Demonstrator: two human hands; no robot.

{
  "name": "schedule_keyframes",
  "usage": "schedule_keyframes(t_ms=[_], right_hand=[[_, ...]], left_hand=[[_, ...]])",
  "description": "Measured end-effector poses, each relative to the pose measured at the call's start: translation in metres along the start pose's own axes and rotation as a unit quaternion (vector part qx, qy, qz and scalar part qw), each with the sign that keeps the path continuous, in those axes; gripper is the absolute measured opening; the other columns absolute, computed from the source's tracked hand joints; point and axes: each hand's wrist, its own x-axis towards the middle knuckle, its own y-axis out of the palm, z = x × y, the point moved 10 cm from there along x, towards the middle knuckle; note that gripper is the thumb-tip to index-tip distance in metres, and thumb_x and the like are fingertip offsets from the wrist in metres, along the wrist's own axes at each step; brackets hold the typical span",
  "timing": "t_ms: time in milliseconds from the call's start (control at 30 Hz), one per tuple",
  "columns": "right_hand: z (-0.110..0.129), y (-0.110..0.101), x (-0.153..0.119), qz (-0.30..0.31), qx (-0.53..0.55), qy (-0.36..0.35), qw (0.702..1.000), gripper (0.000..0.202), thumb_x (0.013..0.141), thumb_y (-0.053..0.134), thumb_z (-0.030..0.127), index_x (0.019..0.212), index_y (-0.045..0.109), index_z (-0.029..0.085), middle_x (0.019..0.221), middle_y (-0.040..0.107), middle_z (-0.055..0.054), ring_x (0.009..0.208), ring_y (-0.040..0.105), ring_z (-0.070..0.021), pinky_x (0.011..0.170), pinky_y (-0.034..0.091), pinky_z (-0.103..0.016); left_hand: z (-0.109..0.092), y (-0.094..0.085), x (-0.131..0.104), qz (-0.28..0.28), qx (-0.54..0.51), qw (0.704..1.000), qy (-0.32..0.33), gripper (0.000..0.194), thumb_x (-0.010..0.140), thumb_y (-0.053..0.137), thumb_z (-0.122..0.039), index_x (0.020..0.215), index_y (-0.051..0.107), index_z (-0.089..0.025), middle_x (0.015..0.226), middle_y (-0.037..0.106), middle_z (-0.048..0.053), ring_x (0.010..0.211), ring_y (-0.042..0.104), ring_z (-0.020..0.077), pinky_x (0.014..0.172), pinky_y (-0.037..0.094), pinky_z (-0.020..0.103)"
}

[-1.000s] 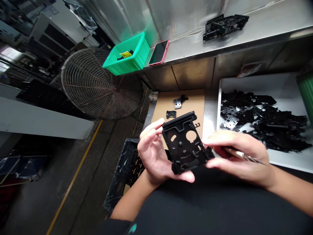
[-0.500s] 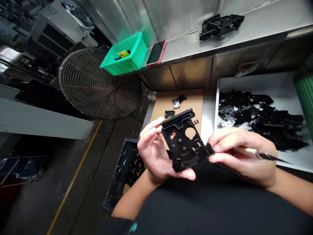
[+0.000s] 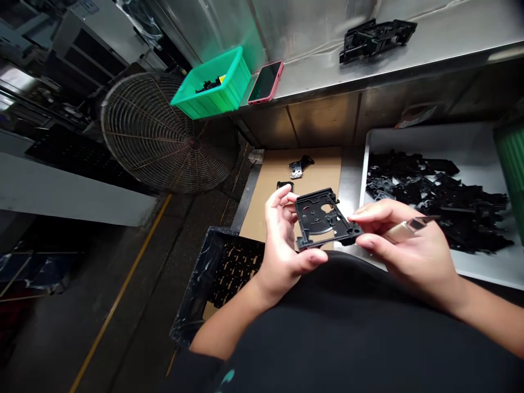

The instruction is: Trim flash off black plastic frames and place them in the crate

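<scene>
A black plastic frame part (image 3: 317, 218) with a round hole and several small cut-outs is held up in front of my body, tilted. My left hand (image 3: 282, 245) grips its left side between thumb and fingers. At its right corner, my right hand (image 3: 409, 251) pinches the edge with thumb and forefinger. A craft knife (image 3: 403, 230) with a pale handle is tucked in the same right hand, its blade pointing right, away from the part. Beyond the part, small black and silver pieces (image 3: 296, 169) lie on a cardboard sheet (image 3: 323, 172).
At right, a white tray (image 3: 363, 164) holds a heap of black parts (image 3: 446, 191). A dark lined crate (image 3: 192, 289) with black parts stands lower left. On the steel shelf are a green bin (image 3: 229, 87), a phone (image 3: 266, 82) and a black assembly (image 3: 376, 41). A fan (image 3: 164, 136) stands behind.
The black part has been tipped flatter and shifted slightly right and up. My left hand moved right with it, and the knife in my right hand has turned upward.
</scene>
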Motion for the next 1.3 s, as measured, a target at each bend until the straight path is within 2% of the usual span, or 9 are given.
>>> schedule_keyframes(t_ms=[300, 467, 600, 700, 833, 967, 1033, 1200, 1300], right_hand=[[-0.032, -0.01, -0.007, -0.019, 0.045, 0.099, 0.994, 0.02, 0.086, 0.088, 0.041, 0.098, 0.079, 0.028, 0.089, 0.07, 0.0, 0.07, 0.065, -0.0141, 0.062, 0.059, -0.028], [-0.036, -0.013, -0.01, -0.017, 0.048, 0.114, 0.992, 0.019, 0.086, 0.088, 0.042, 0.098, 0.079, 0.031, 0.089, 0.067, 0.001, 0.072, 0.065, -0.0144, 0.066, 0.058, -0.029], [-0.036, -0.015, -0.01, -0.008, 0.05, 0.115, 0.992, 0.018, 0.086, 0.088, 0.041, 0.099, 0.079, 0.032, 0.091, 0.067, 0.002, 0.069, 0.063, -0.0136, 0.065, 0.058, -0.029], [-0.031, -0.018, -0.009, -0.005, 0.042, 0.095, 0.995, 0.018, 0.086, 0.088, 0.041, 0.099, 0.079, 0.032, 0.093, 0.068, 0.001, 0.07, 0.064, -0.0143, 0.064, 0.058, -0.029], [-0.014, -0.019, -0.008, 0.025, 0.019, 0.027, 0.999, 0.018, 0.086, 0.089, 0.034, 0.101, 0.079, 0.033, 0.088, 0.07, 0.001, 0.071, 0.067, -0.0155, 0.065, 0.059, -0.029], [-0.008, -0.019, -0.01, 0.062, 0.013, -0.003, 0.998, 0.021, 0.087, 0.087, 0.027, 0.105, 0.078, 0.032, 0.086, 0.069, 0.001, 0.066, 0.064, -0.0135, 0.059, 0.056, -0.025], [-0.007, -0.02, -0.011, 0.074, 0.01, -0.011, 0.997, 0.022, 0.087, 0.088, 0.026, 0.105, 0.077, 0.032, 0.086, 0.07, 0.001, 0.064, 0.062, -0.0133, 0.057, 0.054, -0.025], [-0.001, -0.025, -0.009, 0.081, -0.026, -0.038, 0.996, 0.022, 0.088, 0.086, 0.028, 0.108, 0.077, 0.031, 0.097, 0.071, -0.002, 0.067, 0.061, -0.016, 0.055, 0.051, -0.03], [0.018, -0.031, -0.005, 0.071, -0.046, -0.104, 0.991, 0.022, 0.093, 0.08, 0.035, 0.114, 0.078, 0.028, 0.095, 0.068, -0.006, 0.077, 0.063, -0.0214, 0.056, 0.05, -0.033]], left_hand=[[0.042, 0.019, -0.01, 0.05, -0.109, 0.983, -0.142, 0.09, 0.08, 0.079, -0.073, 0.154, 0.041, -0.036, 0.139, 0.046, 0.008, 0.134, 0.055, 0.0305, 0.122, 0.044, 0.053], [0.051, 0.021, -0.013, 0.053, -0.123, 0.975, -0.18, 0.087, 0.082, 0.077, -0.073, 0.154, 0.043, -0.037, 0.14, 0.043, 0.007, 0.144, 0.042, 0.0341, 0.129, 0.03, 0.059], [0.051, 0.023, -0.013, 0.05, -0.116, 0.975, -0.183, 0.088, 0.081, 0.076, -0.075, 0.154, 0.044, -0.037, 0.14, 0.044, 0.007, 0.145, 0.042, 0.0355, 0.129, 0.029, 0.061], [0.04, 0.026, -0.008, 0.053, -0.112, 0.982, -0.142, 0.088, 0.081, 0.078, -0.071, 0.154, 0.044, -0.035, 0.144, 0.048, 0.008, 0.144, 0.047, 0.0339, 0.127, 0.036, 0.058], [0.014, 0.029, 0.003, 0.087, -0.091, 0.992, -0.015, 0.09, 0.081, 0.086, -0.06, 0.156, 0.043, -0.037, 0.16, 0.047, 0.008, 0.148, 0.049, 0.0322, 0.125, 0.042, 0.053], [-0.005, 0.021, 0.005, 0.104, -0.011, 0.989, 0.108, 0.104, 0.073, 0.094, -0.054, 0.161, 0.039, -0.042, 0.176, 0.032, 0.005, 0.158, 0.039, 0.034, 0.128, 0.04, 0.056], [-0.01, 0.018, 0.003, 0.104, 0.023, 0.983, 0.15, 0.107, 0.071, 0.096, -0.052, 0.161, 0.039, -0.042, 0.174, 0.035, 0.006, 0.16, 0.036, 0.035, 0.124, 0.044, 0.055], [-0.016, 0.012, 0.005, 0.058, 0.056, 0.982, 0.17, 0.112, 0.062, 0.097, -0.061, 0.157, 0.045, -0.034, 0.162, 0.049, 0.01, 0.149, 0.051, 0.0351, 0.119, 0.05, 0.053], [-0.025, 0.014, 0.006, 0.044, 0.088, 0.974, 0.203, 0.117, 0.058, 0.099, -0.061, 0.158, 0.044, -0.031, 0.159, 0.052, 0.011, 0.144, 0.055, 0.0331, 0.121, 0.049, 0.051]])
